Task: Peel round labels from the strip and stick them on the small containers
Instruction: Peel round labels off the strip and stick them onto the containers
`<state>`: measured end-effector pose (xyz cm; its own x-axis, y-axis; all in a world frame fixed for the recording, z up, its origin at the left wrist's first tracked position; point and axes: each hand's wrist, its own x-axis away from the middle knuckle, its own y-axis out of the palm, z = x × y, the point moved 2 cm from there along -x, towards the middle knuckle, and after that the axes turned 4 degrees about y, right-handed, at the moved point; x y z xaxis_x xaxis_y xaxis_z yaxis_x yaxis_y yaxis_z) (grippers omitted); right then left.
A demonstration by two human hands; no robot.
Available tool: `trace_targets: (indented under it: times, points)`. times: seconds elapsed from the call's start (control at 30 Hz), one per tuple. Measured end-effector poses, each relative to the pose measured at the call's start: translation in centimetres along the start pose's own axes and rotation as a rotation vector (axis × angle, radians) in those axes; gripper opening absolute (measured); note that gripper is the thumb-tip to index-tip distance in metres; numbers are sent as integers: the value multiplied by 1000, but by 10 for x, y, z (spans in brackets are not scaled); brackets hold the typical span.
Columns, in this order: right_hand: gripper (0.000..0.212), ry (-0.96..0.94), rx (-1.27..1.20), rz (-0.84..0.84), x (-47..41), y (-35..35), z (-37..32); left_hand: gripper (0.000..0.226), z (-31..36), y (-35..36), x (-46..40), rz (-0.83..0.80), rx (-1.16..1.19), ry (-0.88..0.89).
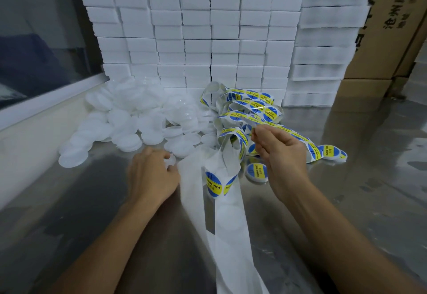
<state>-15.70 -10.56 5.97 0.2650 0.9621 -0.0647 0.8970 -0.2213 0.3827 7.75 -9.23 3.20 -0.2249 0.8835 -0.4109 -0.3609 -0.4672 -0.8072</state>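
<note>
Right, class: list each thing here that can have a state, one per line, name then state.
Left hand: gripping a small white container.
Right hand: pinching the label strip.
Label strip: tangled, labels still on.
Backing paper: stripped, trailing.
Labelled container: label on.
White containers: piled, unlabelled.

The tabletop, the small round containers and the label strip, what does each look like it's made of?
Tabletop: likely stainless steel; grey, glossy, with blurred reflections.
Small round containers: probably translucent white plastic; light shines through them.
Label strip: apparently glossy white backing paper, with faint circles where labels were peeled, carrying printed blue and yellow round labels.
</note>
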Motion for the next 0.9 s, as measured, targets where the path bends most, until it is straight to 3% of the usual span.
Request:
trace_targets:
  times: [0.23,0.33,0.43,0.53,0.63,0.9]
  points:
    - [20,-240,222,-7,4,3,0,16,-4,-3,-1,-48,-106,-47]
    - [33,-224,205,-10,2,5,4,17,-4,-4,-4,90,-31,-7]
    - [41,-212,204,3,1,3,8,15,0,-7,-7,293,245,29]
    - [28,-214,228,21,1,3,10,17,8,-11,-7,353,705,-86]
    - [23,-221,231,11,4,6,10,17,13,-11,-6,285,1017,-211]
    - [10,-165,221,-46,13,14,4,17,25,-19,-2,80,1429,-309]
